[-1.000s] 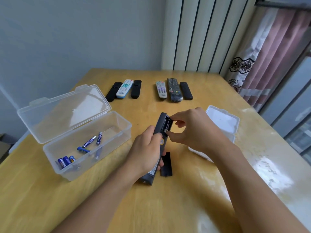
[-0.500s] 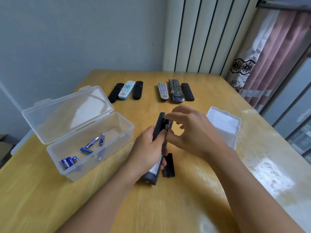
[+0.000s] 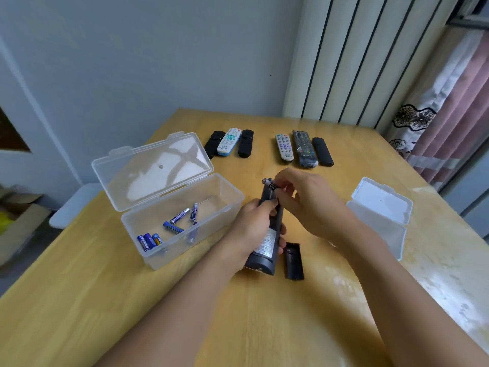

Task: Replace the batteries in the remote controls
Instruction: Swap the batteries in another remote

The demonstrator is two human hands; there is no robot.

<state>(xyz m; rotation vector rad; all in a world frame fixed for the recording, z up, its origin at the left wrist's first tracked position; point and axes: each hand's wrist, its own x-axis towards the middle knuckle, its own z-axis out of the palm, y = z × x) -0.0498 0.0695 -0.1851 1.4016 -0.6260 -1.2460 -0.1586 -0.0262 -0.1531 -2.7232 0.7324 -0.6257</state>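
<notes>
One wooden worktop (image 3: 264, 327), carrying the whole job. Found on its left side a large clear box (image 3: 232, 205), lid thrown back, with several blue batteries (image 3: 180, 226) loose on its floor. Saw on the right side a smaller clear box (image 3: 381, 215), also open; could not make out anything inside it.

Counted six remotes at the far edge, in a left group of three (image 3: 229, 141) and a right group of three (image 3: 303, 148), all lying flat and well apart from both hands. Could not tell from here which of them, if any, had been serviced already.

Found the seventh, a dark remote (image 3: 267, 242), back side up and tilted off the worktop near the middle, with the left hand (image 3: 251, 229) gripping it, fingers wrapped round its body. Noted its battery cover (image 3: 293, 260) lying off, just beside its near end.

Saw the right hand (image 3: 309, 205) at the far end of the open compartment, fingers pinching a small battery (image 3: 268, 182), one end lifted clear above the remote's edge. Could not say whether it was an old cell coming out or a fresh one going in.

Judged the task early to midway at best: cover removed, one cell in transit; refilling, closing the cover, and possibly six more remotes left.
</notes>
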